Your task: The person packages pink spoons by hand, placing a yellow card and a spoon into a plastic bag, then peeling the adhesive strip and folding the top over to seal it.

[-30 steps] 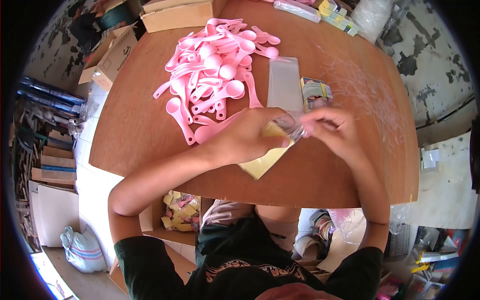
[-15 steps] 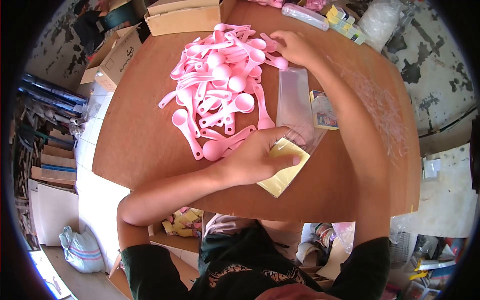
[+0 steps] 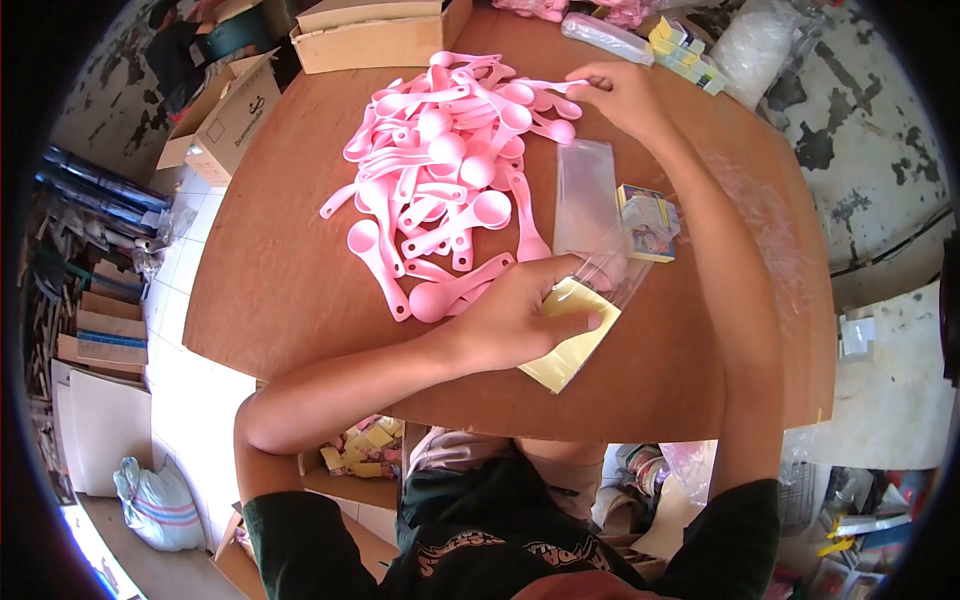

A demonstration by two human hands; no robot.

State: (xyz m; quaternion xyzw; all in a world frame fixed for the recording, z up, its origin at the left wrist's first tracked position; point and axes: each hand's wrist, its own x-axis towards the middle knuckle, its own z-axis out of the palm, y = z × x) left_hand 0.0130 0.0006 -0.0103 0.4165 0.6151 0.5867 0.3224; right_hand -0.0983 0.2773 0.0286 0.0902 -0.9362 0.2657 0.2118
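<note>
Fingers of the left hand (image 3: pixel 515 315) have smooth, round-bowled pink plastic spoons (image 3: pixel 435 150) heaped beyond and leftward, and they're clamped on a flat yellow card (image 3: pixel 568 350) in shiny film. Slick clear sleeves (image 3: pixel 586 195) lie past them. The right hand's (image 3: pixel 628 98) fingers pinch a skinny pink handle (image 3: pixel 562 85), boxy printed stack (image 3: pixel 646 228) nearer me.

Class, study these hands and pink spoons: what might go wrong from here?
The right hand pinches a spoon at the pile's edge; pulling it might drag others along. The left hand grips a yellow card with thin clear plastic, which might crumple. Clear bags lying beside that hand might get knocked askew.
</note>
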